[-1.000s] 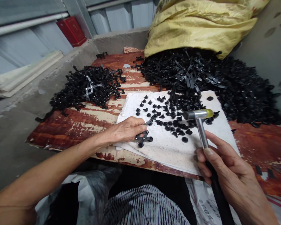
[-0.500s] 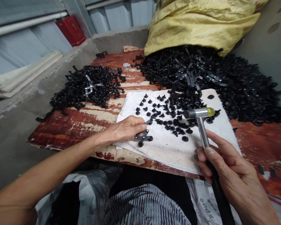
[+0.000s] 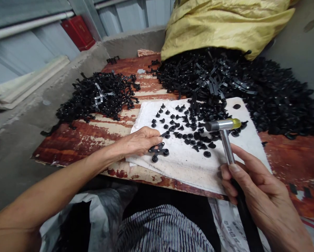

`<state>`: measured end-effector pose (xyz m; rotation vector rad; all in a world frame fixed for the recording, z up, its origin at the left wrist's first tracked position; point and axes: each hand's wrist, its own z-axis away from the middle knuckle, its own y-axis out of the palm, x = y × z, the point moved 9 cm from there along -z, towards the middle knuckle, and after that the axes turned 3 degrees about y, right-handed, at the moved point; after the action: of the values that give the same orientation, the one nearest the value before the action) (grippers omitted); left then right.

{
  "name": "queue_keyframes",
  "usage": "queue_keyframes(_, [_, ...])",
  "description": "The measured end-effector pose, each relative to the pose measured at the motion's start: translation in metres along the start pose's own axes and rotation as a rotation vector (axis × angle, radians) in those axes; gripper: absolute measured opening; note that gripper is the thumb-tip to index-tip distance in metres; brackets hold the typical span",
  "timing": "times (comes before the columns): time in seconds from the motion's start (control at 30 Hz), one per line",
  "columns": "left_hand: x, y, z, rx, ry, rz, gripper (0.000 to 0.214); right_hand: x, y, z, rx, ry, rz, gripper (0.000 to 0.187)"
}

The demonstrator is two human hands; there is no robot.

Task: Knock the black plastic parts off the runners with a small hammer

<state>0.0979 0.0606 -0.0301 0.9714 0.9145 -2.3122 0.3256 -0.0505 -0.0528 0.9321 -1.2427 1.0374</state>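
My left hand (image 3: 143, 140) pinches a black linkage piece (image 3: 159, 150) with jointed arms and round ends, over the near left part of a white cloth (image 3: 183, 168). In my right hand (image 3: 254, 185) is a two-faced hammer (image 3: 227, 147), gripped by its black handle. Its metal head, dark at one end and yellow at the other, is raised above the right side of the cloth. Small black round plugs (image 3: 192, 135) with stems lie scattered on the cloth between my hands.
A pile of black linkages (image 3: 94, 98) sits at the left of the worn red board (image 3: 68, 140). Behind the cloth, more black parts (image 3: 212, 77) spill from a yellow sack (image 3: 220, 28). A heap of black discs (image 3: 283, 101) lies at right. A concrete ledge (image 3: 91, 59) borders the board.
My left hand has shifted slightly left with the linkage piece. The hammer stays in my right hand at nearly the same place.
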Motion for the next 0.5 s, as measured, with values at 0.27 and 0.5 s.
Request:
queue_keyframes(0.27, [0.0014,-0.002,-0.003,0.022,-0.024,0.104,0.038,0.0031,0.0014,-0.0003,0.0,-0.012,-0.021,0.041])
queue_keyframes(0.5, [0.0025,-0.0033,-0.0025,0.03,-0.049,0.125,0.037,0.0059,0.0025,-0.0002,-0.021,-0.005,-0.015,0.043])
